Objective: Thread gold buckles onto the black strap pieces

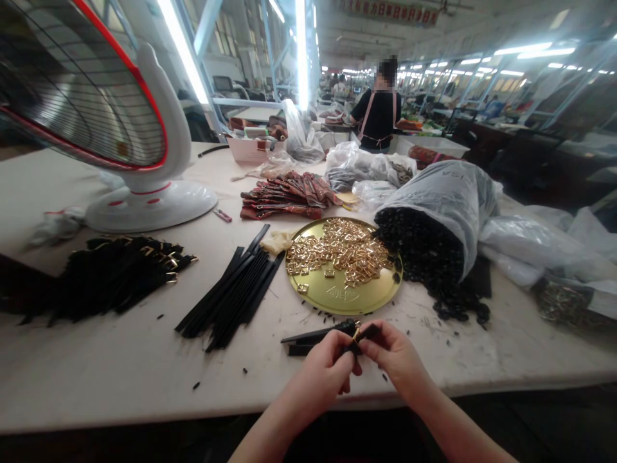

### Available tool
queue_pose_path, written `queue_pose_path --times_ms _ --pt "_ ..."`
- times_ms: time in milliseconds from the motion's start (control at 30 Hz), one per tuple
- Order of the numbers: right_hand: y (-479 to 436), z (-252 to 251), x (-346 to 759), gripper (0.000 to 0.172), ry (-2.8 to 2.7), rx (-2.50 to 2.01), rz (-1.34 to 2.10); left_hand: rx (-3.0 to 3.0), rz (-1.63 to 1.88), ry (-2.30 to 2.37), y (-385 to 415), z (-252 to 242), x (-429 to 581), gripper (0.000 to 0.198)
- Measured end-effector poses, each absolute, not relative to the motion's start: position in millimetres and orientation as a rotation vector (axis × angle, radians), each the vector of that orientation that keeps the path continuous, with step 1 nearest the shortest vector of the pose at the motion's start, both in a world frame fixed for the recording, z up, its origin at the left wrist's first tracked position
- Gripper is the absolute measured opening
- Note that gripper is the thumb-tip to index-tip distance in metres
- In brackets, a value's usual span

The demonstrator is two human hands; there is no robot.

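My left hand [324, 370] and my right hand [391, 352] meet near the table's front edge, both pinched on one black strap [308, 339] that carries a small gold buckle [355, 333] at the end between my fingertips. The strap's free end lies on the table, pointing left. Just beyond my hands sits a round gold tray [337, 297] heaped with gold buckles [340, 251]. Left of the tray lies a bundle of plain black straps [231, 292]. Further left is a pile of black straps with buckles fitted [108, 273].
A clear bag spilling small black parts [436, 251] lies right of the tray. A white and red fan [120, 122] stands at the back left. Reddish patterned straps [289, 193], plastic bags [361, 167] and a box [250, 148] sit further back. A person in a black top [378, 116] stands beyond.
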State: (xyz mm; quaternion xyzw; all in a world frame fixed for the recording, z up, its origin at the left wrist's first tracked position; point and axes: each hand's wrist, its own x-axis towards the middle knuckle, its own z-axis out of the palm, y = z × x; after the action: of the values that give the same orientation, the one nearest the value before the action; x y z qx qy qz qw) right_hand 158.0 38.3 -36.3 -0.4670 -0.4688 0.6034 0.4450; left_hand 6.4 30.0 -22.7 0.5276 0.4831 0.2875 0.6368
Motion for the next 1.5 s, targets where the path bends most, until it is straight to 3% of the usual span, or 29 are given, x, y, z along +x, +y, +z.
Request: queue_pose_path --times_ms 200,433,667,767,867,1033,1133,1267,1500 --pt "29 -38 154 0.022 -1.269 -1.082 1.557 1.181 0.718 1.124 23 -23 6 0.006" --pt "22 -25 160 0.021 -1.527 -1.164 1.24 1.118 0.759 1.047 15 -28 8 0.023" --pt "13 -31 157 0.024 -0.933 -1.163 1.694 1.096 0.794 1.038 3 -25 13 0.022" --pt "11 -29 158 0.025 -0.963 -1.159 1.713 1.099 0.813 1.047 -3 -23 14 0.025" --pt "9 -22 160 0.022 -1.212 -1.196 1.558 1.128 0.848 1.083 -7 -25 18 0.026" --pt "4 -22 158 0.011 -1.758 -1.308 0.708 1.138 0.933 1.178 -10 -33 24 0.023" --pt "5 -29 157 0.008 -1.879 -1.312 0.445 1.173 0.934 1.189 -7 -34 22 0.021" --pt "10 -29 159 0.008 -1.862 -1.23 0.487 1.122 0.849 1.168 3 -32 15 0.027" --pt "10 -16 170 0.023 -1.951 -1.073 0.726 1.035 0.836 1.179 22 -48 24 0.032"
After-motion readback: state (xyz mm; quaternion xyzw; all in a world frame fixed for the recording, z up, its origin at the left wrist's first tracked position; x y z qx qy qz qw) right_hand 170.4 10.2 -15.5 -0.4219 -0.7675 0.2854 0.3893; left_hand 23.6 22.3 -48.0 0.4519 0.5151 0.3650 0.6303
